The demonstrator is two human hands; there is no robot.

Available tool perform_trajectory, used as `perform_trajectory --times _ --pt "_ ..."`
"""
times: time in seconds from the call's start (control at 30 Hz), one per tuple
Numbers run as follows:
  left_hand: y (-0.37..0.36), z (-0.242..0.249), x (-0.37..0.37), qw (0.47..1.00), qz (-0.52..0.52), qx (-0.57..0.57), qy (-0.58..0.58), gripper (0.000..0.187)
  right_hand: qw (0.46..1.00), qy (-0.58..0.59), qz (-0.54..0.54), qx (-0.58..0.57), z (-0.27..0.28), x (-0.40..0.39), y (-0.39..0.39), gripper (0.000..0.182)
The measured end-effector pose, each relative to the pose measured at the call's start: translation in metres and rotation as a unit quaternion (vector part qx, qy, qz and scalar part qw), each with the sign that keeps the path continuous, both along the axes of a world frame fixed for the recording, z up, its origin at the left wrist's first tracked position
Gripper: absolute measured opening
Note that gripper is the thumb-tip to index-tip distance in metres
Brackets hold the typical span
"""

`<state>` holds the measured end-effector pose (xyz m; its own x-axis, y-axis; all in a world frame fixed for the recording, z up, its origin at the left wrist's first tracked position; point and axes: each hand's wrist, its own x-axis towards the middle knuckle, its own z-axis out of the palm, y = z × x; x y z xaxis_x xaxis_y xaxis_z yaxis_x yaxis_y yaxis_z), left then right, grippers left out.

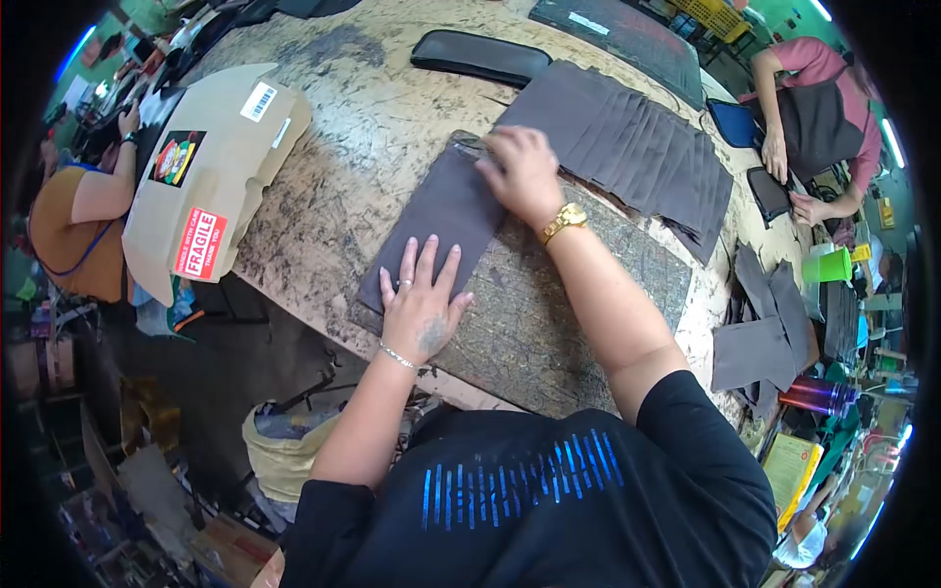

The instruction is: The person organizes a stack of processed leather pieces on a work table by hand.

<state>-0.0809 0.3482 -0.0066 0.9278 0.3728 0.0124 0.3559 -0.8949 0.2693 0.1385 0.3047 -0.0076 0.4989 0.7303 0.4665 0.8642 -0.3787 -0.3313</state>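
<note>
Far left, a seated person (74, 211) at another bench; next, a folded cardboard box (211, 162) with a red FRAGILE sticker, lying on the worktable (363, 108). Then the left hand (421, 299), flat and open with fingers spread, pressing the near end of a dark brown leather piece (436, 220) laid on a scuffed cutting mat (578, 294). Further right, the right hand (524, 171), palm down on the far end of the same piece, fingers curled over its edge; whether anything is pinched beneath cannot be told. Hands well apart, one at each end. Likely risks: the piece skewing or creasing if one palm slides while the other stays, and the fanned stack of dark pieces (637, 147) just beside the right hand getting nudged out of order by the wrist. Beyond, a black pouch (480, 57), loose offcuts (765, 328) near the table edge, a green cup (828, 265), and another person (814, 108) working. Tabletop pale, stained and scratched all over; crowded workshop, green walls, strip lights, clutter on the floor.
</note>
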Motion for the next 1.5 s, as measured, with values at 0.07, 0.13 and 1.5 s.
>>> perform_trajectory --times 0.07,0.13,1.5 --pt "0.0 0.0 -0.001 1.0 0.0 0.004 0.004 0.055 0.999 -0.018 -0.048 -0.001 0.007 0.021 -0.006 0.033" --pt "0.0 0.0 -0.002 1.0 0.0 0.005 0.001 0.055 0.994 -0.022 -0.066 -0.088 0.013 0.031 -0.009 0.032" --pt "0.01 0.004 0.212 0.99 -0.123 0.052 -0.034 0.042 0.921 -0.21 -0.287 0.158 0.145 0.244 -0.103 0.017"
